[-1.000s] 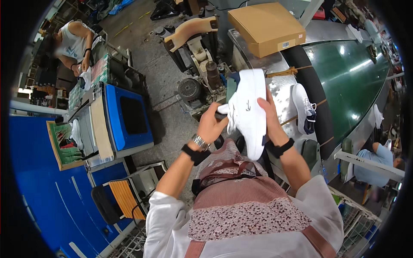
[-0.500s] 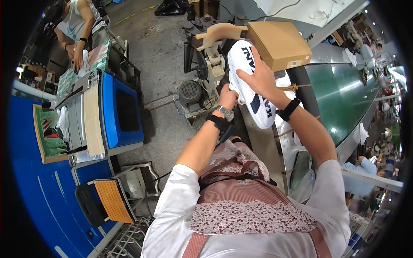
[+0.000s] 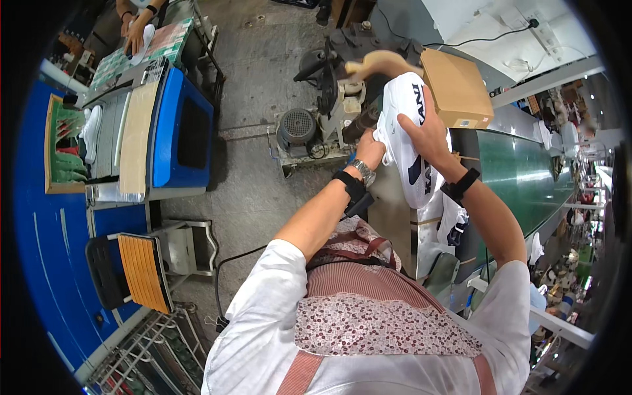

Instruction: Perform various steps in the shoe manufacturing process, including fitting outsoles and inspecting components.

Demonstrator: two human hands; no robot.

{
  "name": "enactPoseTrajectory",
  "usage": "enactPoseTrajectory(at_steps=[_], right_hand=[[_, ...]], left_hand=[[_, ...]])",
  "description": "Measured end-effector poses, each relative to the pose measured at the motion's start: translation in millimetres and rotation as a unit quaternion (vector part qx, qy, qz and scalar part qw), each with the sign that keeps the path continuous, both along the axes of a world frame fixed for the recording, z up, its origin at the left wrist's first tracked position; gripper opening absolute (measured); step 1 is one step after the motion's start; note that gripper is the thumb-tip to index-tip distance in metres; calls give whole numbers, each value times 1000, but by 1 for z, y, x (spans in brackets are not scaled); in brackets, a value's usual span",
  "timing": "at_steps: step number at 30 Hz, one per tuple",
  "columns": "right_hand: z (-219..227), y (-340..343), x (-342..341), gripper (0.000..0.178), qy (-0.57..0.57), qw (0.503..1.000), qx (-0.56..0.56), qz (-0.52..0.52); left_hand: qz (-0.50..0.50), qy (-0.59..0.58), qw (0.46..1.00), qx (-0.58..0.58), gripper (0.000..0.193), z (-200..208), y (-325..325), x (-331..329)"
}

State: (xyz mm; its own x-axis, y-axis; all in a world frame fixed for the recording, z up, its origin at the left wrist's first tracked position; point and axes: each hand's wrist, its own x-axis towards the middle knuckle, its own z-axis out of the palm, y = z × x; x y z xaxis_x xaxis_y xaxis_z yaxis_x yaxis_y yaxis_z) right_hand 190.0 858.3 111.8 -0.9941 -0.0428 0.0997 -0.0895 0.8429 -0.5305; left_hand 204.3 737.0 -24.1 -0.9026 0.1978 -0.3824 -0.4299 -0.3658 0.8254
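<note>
A white sneaker (image 3: 397, 105) with large dark lettering and a navy patch is held up in front of me, its length pointing away. Over its right side lies my right hand (image 3: 426, 137), fingers gripping the upper with the thumb across the top. At the sneaker's left edge my left hand (image 3: 370, 151) is closed, pinching the white material there; the exact part it grips is partly hidden by its fingers. Below the shoe, white and navy footwear (image 3: 454, 227) rests near the conveyor's side.
Beyond the sneaker stand a curved tan machine part (image 3: 382, 64) and a cardboard box (image 3: 457, 92). A motor (image 3: 296, 126) sits on the floor. The green conveyor (image 3: 517, 164) runs at right. At left are a blue machine (image 3: 172, 135), a slatted chair (image 3: 143, 273) and a co-worker's hands (image 3: 136, 34).
My view has turned, shifting the surroundings. Both hands and the sneaker appear farther right, still held together. The co-worker's upper body has left the view.
</note>
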Motion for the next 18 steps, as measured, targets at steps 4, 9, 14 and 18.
enactPoseTrajectory(at_steps=[4, 9, 14, 18], right_hand=[[-8, 11, -1, 94, 35, 998, -45, 30], [7, 16, -12, 99, 8, 998, -22, 51], [33, -11, -38, 107, -110, 975, 157, 112], [21, -30, -36, 107, -95, 961, 246, 78]], left_hand=[[19, 25, 999, -31, 34, -7, 4, -3], [-26, 15, 998, -57, 32, -10, 12, -7], [-40, -27, 986, 157, 36, -18, 4, -11], [7, -104, 968, 228, 22, -48, 34, -13]])
